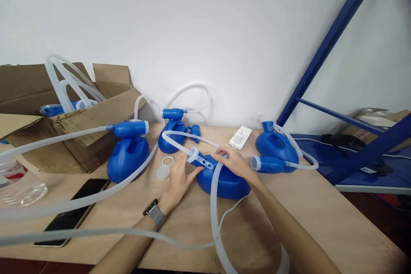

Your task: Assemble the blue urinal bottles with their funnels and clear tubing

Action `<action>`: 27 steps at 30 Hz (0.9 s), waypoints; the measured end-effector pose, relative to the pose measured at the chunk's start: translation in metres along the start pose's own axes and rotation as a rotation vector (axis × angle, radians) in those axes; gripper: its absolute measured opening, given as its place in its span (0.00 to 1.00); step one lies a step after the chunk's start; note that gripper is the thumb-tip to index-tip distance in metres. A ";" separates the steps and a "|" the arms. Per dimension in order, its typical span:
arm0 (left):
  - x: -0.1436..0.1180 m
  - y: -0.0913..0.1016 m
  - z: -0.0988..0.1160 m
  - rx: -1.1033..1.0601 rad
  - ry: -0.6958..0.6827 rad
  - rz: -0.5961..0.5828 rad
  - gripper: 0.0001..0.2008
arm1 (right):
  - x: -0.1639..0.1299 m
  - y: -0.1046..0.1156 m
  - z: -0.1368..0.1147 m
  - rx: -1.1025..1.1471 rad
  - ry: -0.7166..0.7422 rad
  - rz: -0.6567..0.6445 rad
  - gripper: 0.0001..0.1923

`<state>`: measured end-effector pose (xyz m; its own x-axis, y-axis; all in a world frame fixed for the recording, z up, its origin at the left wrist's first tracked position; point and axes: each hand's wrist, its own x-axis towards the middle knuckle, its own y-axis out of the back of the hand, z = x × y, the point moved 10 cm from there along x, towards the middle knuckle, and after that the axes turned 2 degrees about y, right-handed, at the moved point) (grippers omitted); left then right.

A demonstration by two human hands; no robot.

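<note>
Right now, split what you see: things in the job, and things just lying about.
Likely in the job:
- blue jug between left hand and right hand
- pale hose crossing its front
- three similar jugs

Apparently just lying about:
- black phone
- white plug
- clear plastic item, partly cut off

the front jug (224, 186) is bright blue. the bendy hose (214, 199) over it is cloudy white. left of the jug, the round cap (163, 172) is milky white, and the watch (150, 207) is black with a silvery strap (156, 216). farther left of the jug, the phone (68, 221) is black and the cardboard box (61, 154) is brown. behind the jug, the wall (224, 30) is plain white. right of the jug, the shelf frame (328, 47) is dark blue. under the jug, the table (321, 214) is light tan.
</note>
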<state>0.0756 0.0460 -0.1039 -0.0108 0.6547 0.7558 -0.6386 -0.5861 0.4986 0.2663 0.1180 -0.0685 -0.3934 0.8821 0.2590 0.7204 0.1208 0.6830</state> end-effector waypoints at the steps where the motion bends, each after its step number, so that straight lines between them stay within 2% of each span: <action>1: -0.001 0.000 0.001 -0.001 0.007 0.035 0.31 | 0.000 0.000 0.001 -0.003 -0.010 0.003 0.23; 5: -0.009 0.002 0.006 0.057 0.009 0.110 0.25 | 0.000 -0.004 0.002 -0.038 -0.043 -0.004 0.23; 8: -0.013 0.004 0.006 0.085 0.016 0.147 0.24 | 0.002 -0.005 0.002 -0.057 -0.056 -0.014 0.22; 13: -0.013 0.000 0.007 0.115 0.027 0.095 0.24 | 0.003 -0.006 0.003 -0.030 -0.059 -0.059 0.23; 16: -0.011 0.021 0.012 0.149 0.072 0.179 0.27 | 0.001 -0.006 0.003 0.021 -0.036 -0.080 0.23; 18: -0.004 0.042 0.027 0.146 0.008 0.246 0.25 | -0.001 -0.004 0.003 0.038 -0.030 -0.071 0.23; 19: 0.002 0.047 0.039 0.136 -0.064 0.214 0.24 | -0.001 -0.004 0.004 0.045 -0.023 -0.066 0.23; 20: 0.010 0.046 0.052 0.118 -0.154 0.116 0.21 | -0.001 -0.003 0.004 0.052 -0.010 -0.064 0.22; 22: 0.021 0.025 0.074 0.090 -0.327 -0.231 0.19 | -0.001 -0.002 0.003 0.060 0.022 -0.066 0.19; 23: 0.027 0.020 0.077 0.080 -0.335 -0.333 0.16 | -0.001 -0.002 0.002 0.057 0.036 -0.068 0.17; 25: 0.038 0.012 0.076 0.094 -0.301 -0.417 0.14 | 0.000 -0.002 0.003 0.045 0.047 -0.076 0.13; 27: 0.046 0.005 0.070 0.150 -0.264 -0.402 0.14 | 0.000 -0.003 0.004 0.024 0.042 -0.079 0.12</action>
<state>0.1254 0.0403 -0.0368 0.4211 0.7112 0.5630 -0.4346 -0.3866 0.8134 0.2663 0.1190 -0.0732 -0.4723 0.8499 0.2338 0.6997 0.2001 0.6859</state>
